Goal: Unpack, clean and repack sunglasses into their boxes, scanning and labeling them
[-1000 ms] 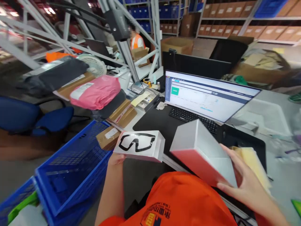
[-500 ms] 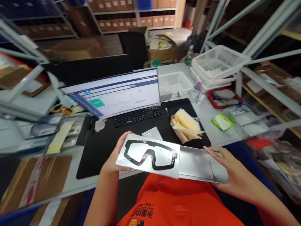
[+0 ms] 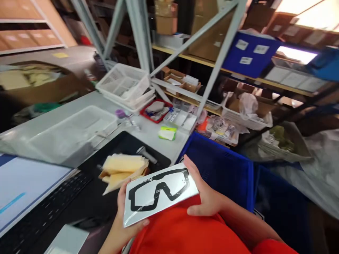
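A white box [image 3: 144,183] printed with a black goggle outline is held level in front of my orange shirt. My left hand [image 3: 127,215] grips its left end, thumb at the near edge and fingers behind. At the right end, my right hand [image 3: 203,194] wraps round the box, fingers at the far corner and thumb below. The box looks closed, with no inner tray sticking out. Just beyond it, a bundle of yellowish paper [image 3: 124,165] lies on the black desk mat [image 3: 106,211].
A keyboard [image 3: 53,208] and monitor [image 3: 31,190] stand left. Behind are a clear bin [image 3: 76,130], stacked white baskets [image 3: 127,84], a red tray [image 3: 155,110] and a green-edged packet [image 3: 167,133]. A blue crate [image 3: 222,169] sits right of the desk, below racks.
The silver inner tray that stuck out on the right is now inside the box sleeve. My hands are closer together, and my view has turned right toward the racks and blue crate.
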Tool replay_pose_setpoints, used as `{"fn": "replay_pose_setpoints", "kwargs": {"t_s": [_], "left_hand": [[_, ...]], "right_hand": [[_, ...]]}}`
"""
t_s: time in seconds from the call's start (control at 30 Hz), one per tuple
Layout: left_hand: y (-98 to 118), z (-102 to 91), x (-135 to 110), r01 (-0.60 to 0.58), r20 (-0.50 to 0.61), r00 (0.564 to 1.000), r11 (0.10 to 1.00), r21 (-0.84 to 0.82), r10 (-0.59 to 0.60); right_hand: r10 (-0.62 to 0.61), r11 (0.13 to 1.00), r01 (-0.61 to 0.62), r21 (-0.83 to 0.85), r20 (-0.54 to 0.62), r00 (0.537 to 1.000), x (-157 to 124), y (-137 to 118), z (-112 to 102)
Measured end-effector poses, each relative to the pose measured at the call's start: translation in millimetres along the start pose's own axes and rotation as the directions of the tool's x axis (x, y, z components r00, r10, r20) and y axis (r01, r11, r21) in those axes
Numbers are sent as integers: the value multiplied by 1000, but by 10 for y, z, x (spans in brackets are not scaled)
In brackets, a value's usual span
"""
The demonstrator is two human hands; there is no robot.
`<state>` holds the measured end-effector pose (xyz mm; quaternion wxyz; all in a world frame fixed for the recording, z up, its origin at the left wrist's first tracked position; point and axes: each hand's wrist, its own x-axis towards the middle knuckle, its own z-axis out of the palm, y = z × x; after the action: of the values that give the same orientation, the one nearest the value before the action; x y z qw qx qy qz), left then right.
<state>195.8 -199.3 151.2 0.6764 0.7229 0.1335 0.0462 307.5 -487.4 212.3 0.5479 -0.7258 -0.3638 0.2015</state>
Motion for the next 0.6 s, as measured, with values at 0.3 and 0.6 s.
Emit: {"fn": "replay_pose_setpoints", "kwargs": {"t_s": [0.3,0.6], "left_hand": [[224,909,902,-132,286,955,977,165,81],[298,1835,1493,-344,582,797,913,218,161]], "right_hand": [[220,945,-232,-232,-77,972,-543,257,-991],[296,865,-443,-235,-474,829,-1142,717,-998]]}}
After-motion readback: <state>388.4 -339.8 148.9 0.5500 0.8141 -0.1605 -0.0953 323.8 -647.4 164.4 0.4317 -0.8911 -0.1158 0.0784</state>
